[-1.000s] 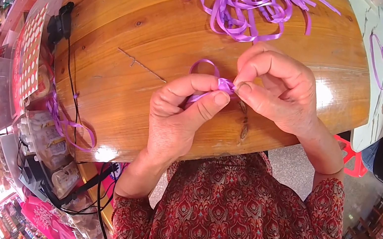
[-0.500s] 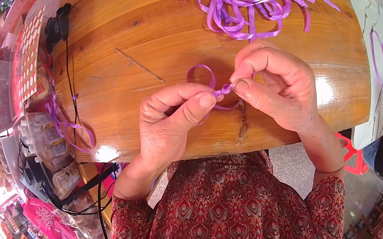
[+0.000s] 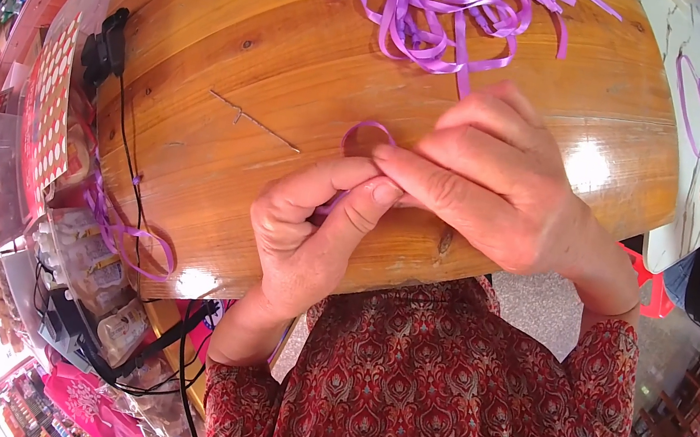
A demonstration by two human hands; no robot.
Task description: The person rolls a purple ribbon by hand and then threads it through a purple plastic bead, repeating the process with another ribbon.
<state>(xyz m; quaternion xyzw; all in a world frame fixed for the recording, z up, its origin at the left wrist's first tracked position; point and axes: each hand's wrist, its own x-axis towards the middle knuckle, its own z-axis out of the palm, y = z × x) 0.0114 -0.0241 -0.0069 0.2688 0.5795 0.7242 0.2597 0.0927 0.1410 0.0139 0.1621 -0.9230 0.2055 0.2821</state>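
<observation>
My left hand [image 3: 307, 230] pinches a narrow purple ribbon [image 3: 367, 124] between thumb and forefinger, above the near part of the wooden table. My right hand [image 3: 497, 187] comes in from the right, its thumb and fingers closed at the same spot, fingertips touching those of the left. A loop of the ribbon shows just beyond the fingertips, and a bit of purple peeks out inside the left hand. The part between the fingertips is hidden, so the ribbon in the right hand's pinch cannot be seen clearly.
A tangled heap of purple ribbons [image 3: 442, 13] lies at the table's far side. A thin twisted wire-like strand [image 3: 256, 119] rests left of centre. More ribbon [image 3: 123, 237] hangs at the left edge beside a black cable [image 3: 126, 137]. A person sits at far right.
My right hand has moved left and turned over, its fingertips now meeting the left's. The small purple knot seen between the hands before is now covered. My left hand has barely shifted.
</observation>
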